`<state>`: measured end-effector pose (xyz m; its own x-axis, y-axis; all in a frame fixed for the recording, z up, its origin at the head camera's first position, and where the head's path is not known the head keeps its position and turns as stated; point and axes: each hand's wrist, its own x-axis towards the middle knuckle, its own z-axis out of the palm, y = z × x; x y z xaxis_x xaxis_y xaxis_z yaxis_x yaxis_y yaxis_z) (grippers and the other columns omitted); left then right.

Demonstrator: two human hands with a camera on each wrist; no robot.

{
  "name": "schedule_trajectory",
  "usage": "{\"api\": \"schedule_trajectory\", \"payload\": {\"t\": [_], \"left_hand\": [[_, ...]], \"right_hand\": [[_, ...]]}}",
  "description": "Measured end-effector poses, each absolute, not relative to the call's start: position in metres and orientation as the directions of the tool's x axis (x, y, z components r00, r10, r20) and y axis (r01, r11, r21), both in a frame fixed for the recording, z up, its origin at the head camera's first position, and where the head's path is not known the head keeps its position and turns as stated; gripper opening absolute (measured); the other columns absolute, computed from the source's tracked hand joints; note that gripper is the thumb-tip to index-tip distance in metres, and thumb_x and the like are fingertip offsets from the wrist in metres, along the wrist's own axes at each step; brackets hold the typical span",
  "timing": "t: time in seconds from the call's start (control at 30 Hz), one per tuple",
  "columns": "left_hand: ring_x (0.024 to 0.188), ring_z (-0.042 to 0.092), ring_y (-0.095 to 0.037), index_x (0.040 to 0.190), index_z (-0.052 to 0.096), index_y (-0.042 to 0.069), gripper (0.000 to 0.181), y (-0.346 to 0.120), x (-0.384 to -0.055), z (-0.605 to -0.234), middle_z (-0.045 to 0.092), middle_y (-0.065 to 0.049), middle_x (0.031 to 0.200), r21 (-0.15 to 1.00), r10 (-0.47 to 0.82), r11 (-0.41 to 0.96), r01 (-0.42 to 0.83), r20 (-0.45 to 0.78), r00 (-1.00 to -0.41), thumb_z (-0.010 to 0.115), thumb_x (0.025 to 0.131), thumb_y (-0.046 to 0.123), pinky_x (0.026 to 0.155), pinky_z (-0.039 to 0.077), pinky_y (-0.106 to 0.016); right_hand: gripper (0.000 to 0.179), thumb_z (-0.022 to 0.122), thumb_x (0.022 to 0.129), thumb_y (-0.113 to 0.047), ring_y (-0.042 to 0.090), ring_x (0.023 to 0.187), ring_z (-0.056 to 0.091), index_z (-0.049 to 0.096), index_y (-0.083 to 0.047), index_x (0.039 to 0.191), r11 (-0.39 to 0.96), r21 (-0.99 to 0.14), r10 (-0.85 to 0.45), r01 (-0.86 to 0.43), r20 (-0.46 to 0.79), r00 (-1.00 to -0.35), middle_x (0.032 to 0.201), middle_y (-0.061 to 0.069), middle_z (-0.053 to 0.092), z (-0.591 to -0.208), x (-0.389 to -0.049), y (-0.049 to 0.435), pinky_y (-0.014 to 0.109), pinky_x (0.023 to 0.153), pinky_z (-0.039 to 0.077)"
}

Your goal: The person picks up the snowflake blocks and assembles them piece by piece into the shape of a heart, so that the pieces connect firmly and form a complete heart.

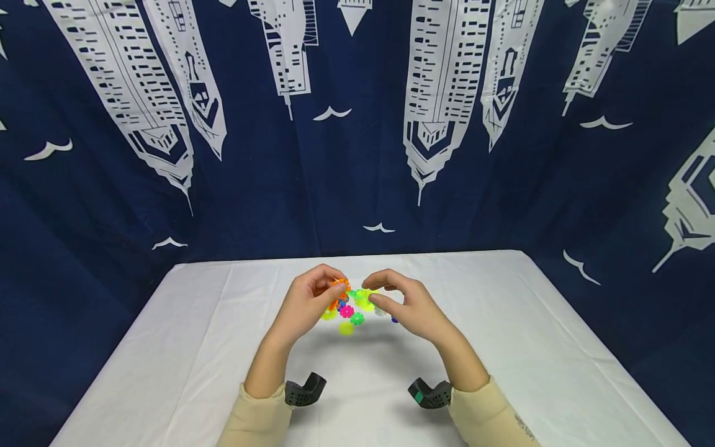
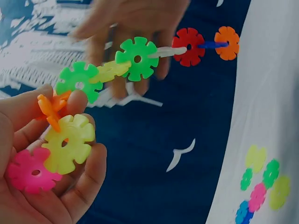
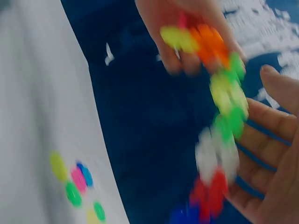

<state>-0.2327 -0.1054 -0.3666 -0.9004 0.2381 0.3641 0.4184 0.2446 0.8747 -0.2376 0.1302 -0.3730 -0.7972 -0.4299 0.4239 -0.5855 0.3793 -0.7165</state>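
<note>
My left hand (image 1: 304,304) pinches an orange flower-shaped linking disc (image 2: 53,109) between thumb and finger. This disc is part of a chain. On one side of it, a yellow disc (image 2: 70,144) and a pink disc (image 2: 33,171) lie against the palm. On the other side, the chain stretches away through green (image 2: 138,59), yellow and white discs to a red disc (image 2: 188,46), a blue one and an orange end disc (image 2: 227,43). My right hand (image 3: 275,144) is beside the hanging chain, thumb and fingers apart. Whether it touches the chain is unclear; the right wrist view is blurred.
Several loose discs lie on the white table (image 1: 184,347) below the hands, among them a pink one (image 1: 347,311), a green one (image 1: 357,318) and a yellow one (image 1: 346,328). A dark blue curtain (image 1: 346,186) with white building prints hangs behind the table.
</note>
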Motion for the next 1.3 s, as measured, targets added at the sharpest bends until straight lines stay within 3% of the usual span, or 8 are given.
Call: {"api": "schedule_trajectory", "payload": {"t": [0.33,0.53,0.7,0.8,0.9,1.0,1.1,1.3], "left_hand": [[0.069,0.065,-0.024,0.092,0.064,0.005,0.009,-0.09,-0.229,-0.369,0.071,-0.017,0.083,0.869,0.265,0.128,0.478,0.434,-0.861,0.069,0.094,0.012,0.06,0.051,-0.021],[0.066,0.064,-0.017,0.089,0.066,0.003,0.01,-0.085,-0.226,-0.366,0.068,-0.022,0.08,0.884,0.229,0.089,0.46,0.431,-0.873,0.07,0.093,0.011,0.061,0.053,-0.022],[0.069,0.065,-0.014,0.101,0.072,0.01,0.011,-0.086,-0.226,-0.364,0.072,-0.015,0.088,0.886,0.209,0.165,0.433,0.398,-0.893,0.07,0.094,0.017,0.064,0.054,-0.023],[0.077,0.066,-0.015,0.115,0.071,0.017,0.02,-0.091,-0.227,-0.363,0.073,-0.009,0.099,0.888,0.193,0.213,0.408,0.371,-0.908,0.068,0.096,0.023,0.067,0.053,-0.022],[0.083,0.067,-0.015,0.126,0.064,0.017,0.029,-0.098,-0.229,-0.362,0.07,-0.011,0.108,0.914,0.198,0.17,0.369,0.335,-0.921,0.066,0.097,0.022,0.071,0.056,-0.023],[0.084,0.07,-0.015,0.132,0.058,0.014,0.035,-0.104,-0.23,-0.362,0.068,-0.016,0.105,0.944,0.248,0.089,0.318,0.288,-0.925,0.065,0.097,0.017,0.077,0.061,-0.031],[0.075,0.071,-0.017,0.132,0.056,0.011,0.037,-0.105,-0.232,-0.365,0.068,-0.016,0.096,0.953,0.298,0.039,0.3,0.276,-0.914,0.066,0.096,0.012,0.076,0.062,-0.037],[0.068,0.069,-0.028,0.124,0.058,0.009,0.032,-0.099,-0.233,-0.369,0.068,-0.016,0.086,0.946,0.29,-0.008,0.324,0.312,-0.905,0.067,0.093,0.003,0.07,0.062,-0.033]], "right_hand": [[0.023,0.073,0.091,-0.019,0.016,0.107,0.068,0.071,-0.018,0.114,0.337,-0.772,-0.416,-0.539,0.391,-0.821,0.11,-0.003,0.075,-0.373,-0.229,0.115,0.036,0.093,0.054],[0.025,0.077,0.087,-0.016,0.014,0.102,0.068,0.072,-0.017,0.112,0.338,-0.751,-0.362,-0.568,0.453,-0.815,0.105,-0.003,0.076,-0.374,-0.229,0.112,0.034,0.092,0.054],[0.026,0.075,0.089,-0.019,0.014,0.101,0.069,0.072,-0.018,0.115,0.345,-0.751,-0.348,-0.563,0.454,-0.82,0.109,-0.002,0.076,-0.374,-0.229,0.111,0.032,0.089,0.055],[0.027,0.073,0.092,-0.02,0.019,0.093,0.07,0.07,-0.015,0.118,0.314,-0.789,-0.331,-0.527,0.429,-0.84,0.107,0.004,0.075,-0.373,-0.229,0.113,0.029,0.078,0.057],[0.028,0.07,0.094,-0.017,0.024,0.085,0.07,0.065,-0.009,0.12,0.227,-0.851,-0.297,-0.474,0.403,-0.866,0.104,0.012,0.073,-0.373,-0.231,0.115,0.026,0.07,0.057],[0.028,0.065,0.097,-0.013,0.025,0.083,0.069,0.06,-0.003,0.122,0.142,-0.89,-0.282,-0.433,0.383,-0.88,0.105,0.018,0.069,-0.375,-0.233,0.117,0.024,0.072,0.058],[0.029,0.063,0.098,-0.011,0.024,0.084,0.068,0.056,-0.001,0.125,0.099,-0.901,-0.29,-0.422,0.38,-0.878,0.109,0.02,0.067,-0.377,-0.235,0.119,0.023,0.078,0.058],[0.041,0.064,0.096,-0.008,0.028,0.091,0.066,0.05,-0.006,0.135,0.068,-0.895,-0.345,-0.44,0.393,-0.853,0.118,0.02,0.063,-0.375,-0.235,0.12,0.027,0.081,0.059]]}}
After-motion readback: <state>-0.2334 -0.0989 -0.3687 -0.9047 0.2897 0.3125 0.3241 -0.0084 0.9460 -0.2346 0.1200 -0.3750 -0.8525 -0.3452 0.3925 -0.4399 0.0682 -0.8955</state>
